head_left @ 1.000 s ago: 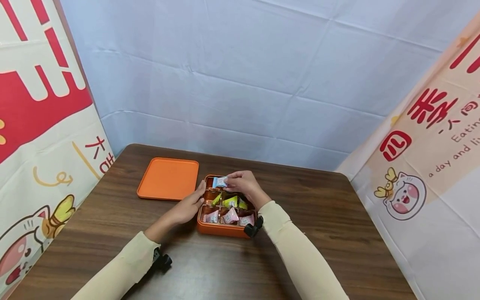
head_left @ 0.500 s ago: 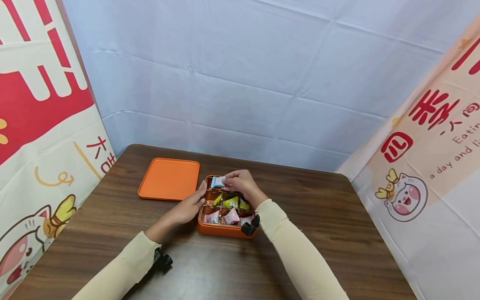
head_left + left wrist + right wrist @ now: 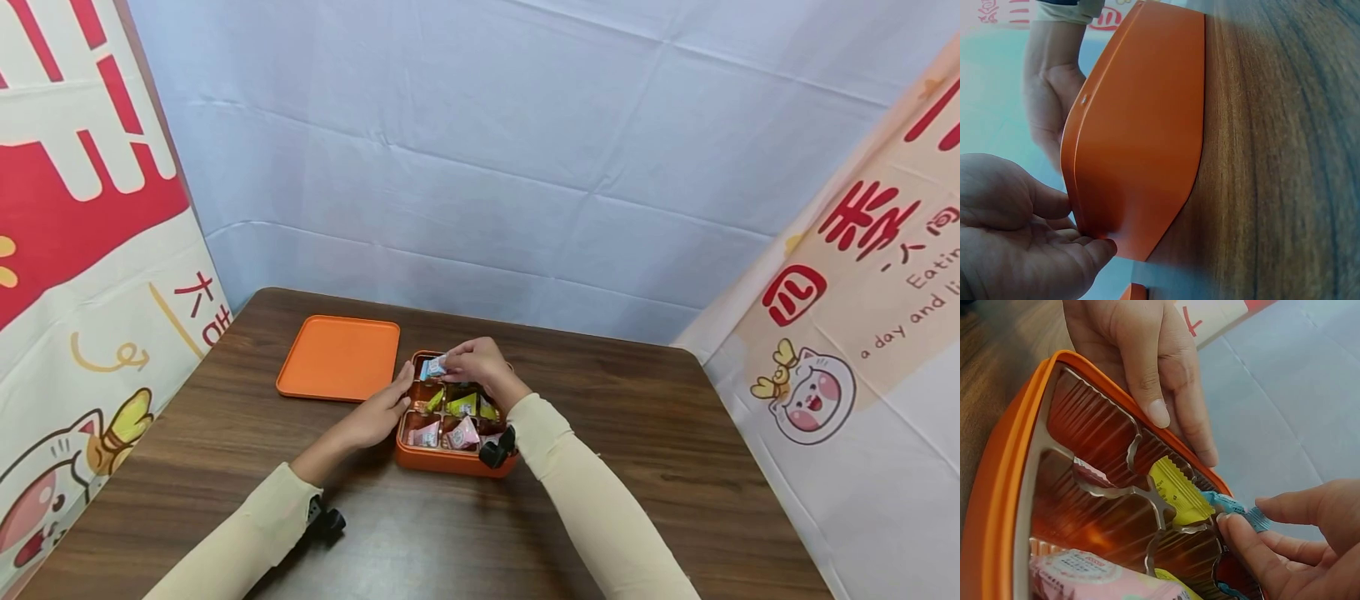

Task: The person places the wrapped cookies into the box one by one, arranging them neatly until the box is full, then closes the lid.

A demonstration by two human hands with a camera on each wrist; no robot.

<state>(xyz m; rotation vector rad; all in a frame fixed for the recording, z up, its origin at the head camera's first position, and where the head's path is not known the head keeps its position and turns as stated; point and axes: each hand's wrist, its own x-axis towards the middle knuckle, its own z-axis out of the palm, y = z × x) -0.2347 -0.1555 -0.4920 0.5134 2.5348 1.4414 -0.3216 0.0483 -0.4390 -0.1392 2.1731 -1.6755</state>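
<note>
An orange box (image 3: 453, 461) with a clear divided insert stands on the table. My right hand (image 3: 480, 367) pinches one end of a blue-wrapped candy (image 3: 432, 367) between thumb and fingertips, at the back left compartment. In the right wrist view, that blue candy (image 3: 1225, 503) slants behind a yellow candy (image 3: 1179, 490). My left hand (image 3: 373, 418) lies along the box's left side with its fingers extended, and its thumb touches the rim. Pink candies (image 3: 461, 433) sit in the front row, yellow ones in the middle row. My right hand hides part of the back row.
A flat orange lid (image 3: 339, 358) lies on the wooden table (image 3: 600, 492), left of and behind the box. A pale cloth (image 3: 480, 167) hangs behind the table, with printed banners at both sides.
My right hand has shifted slightly left with the blue candy, which now tilts lower into the back left compartment. The left hand keeps its place against the box.
</note>
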